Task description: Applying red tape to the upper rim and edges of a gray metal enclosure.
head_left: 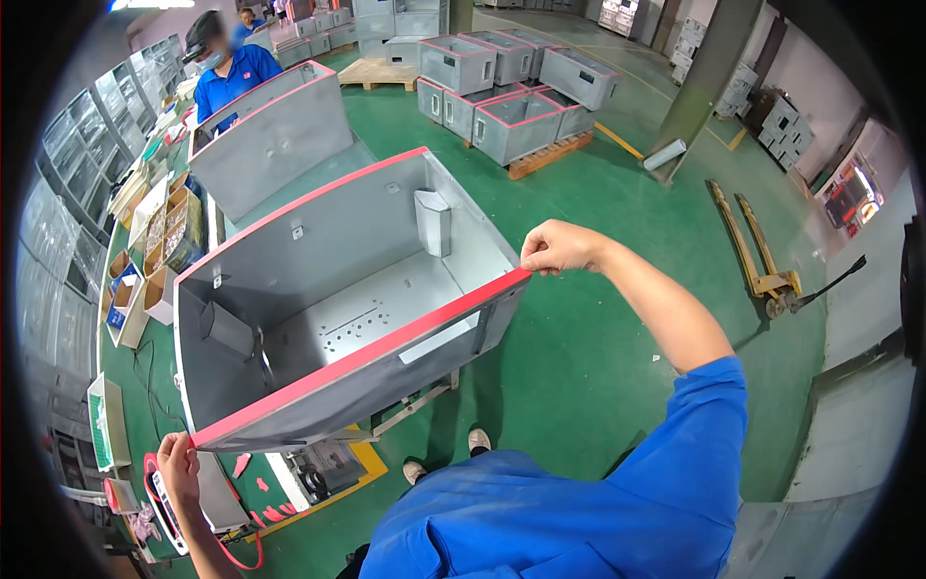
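Note:
A large open-topped grey metal box (386, 304) stands before me, with holes in its floor and brackets inside. A strip of red tape (362, 358) runs along its near top edge, and the far and left rims carry red too. My right hand (567, 247) is closed in a pinch on the tape's end at the right corner. At the near left corner, the fingers of my left hand (177, 471) are closed at the tape's other end; the fingertips are partly hidden.
A co-worker (236, 77) in blue is behind a second grey box (275, 145) on the left. Parts bins (159, 241) line the green bench. Red tape scraps (280, 510) lie near my left arm. Stacked boxes (521, 125) sit on a pallet; a yellow pallet jack (762, 280) is right.

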Demonstrator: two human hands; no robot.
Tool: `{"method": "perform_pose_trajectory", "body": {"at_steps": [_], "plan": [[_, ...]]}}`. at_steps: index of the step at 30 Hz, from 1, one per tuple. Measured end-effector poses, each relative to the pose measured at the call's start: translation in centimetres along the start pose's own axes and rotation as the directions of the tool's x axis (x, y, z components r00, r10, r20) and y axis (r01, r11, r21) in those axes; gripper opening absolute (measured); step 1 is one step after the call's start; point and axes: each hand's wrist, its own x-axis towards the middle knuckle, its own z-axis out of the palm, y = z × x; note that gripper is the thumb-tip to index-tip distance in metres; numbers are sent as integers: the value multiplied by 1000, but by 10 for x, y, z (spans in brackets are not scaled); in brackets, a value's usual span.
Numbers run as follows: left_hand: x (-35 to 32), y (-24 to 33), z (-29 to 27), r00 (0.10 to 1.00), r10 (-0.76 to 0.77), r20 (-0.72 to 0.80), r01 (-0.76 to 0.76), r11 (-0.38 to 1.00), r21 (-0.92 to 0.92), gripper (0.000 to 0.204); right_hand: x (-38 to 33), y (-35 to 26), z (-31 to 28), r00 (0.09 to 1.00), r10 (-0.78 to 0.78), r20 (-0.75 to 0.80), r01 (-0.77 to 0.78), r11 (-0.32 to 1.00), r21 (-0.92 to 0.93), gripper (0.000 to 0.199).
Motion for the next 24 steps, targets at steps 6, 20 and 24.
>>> {"method": "perform_pose_trajectory", "body": {"at_steps": [6, 20, 24], "plan": [[4, -7, -4, 999, -22, -27, 19, 997, -80, 10, 2, -5, 2, 1000, 8, -8, -8, 1000, -19, 13], [6, -14, -10, 1000, 9, -21, -12, 994, -111, 9, 5, 0, -1, 1000, -21, 16, 20, 1000, 22, 12], [8, -17, -13, 1000, 21, -20, -23, 995, -98, 9, 5, 1, -1, 1000, -27, 14, 26, 999, 31, 12]]}}
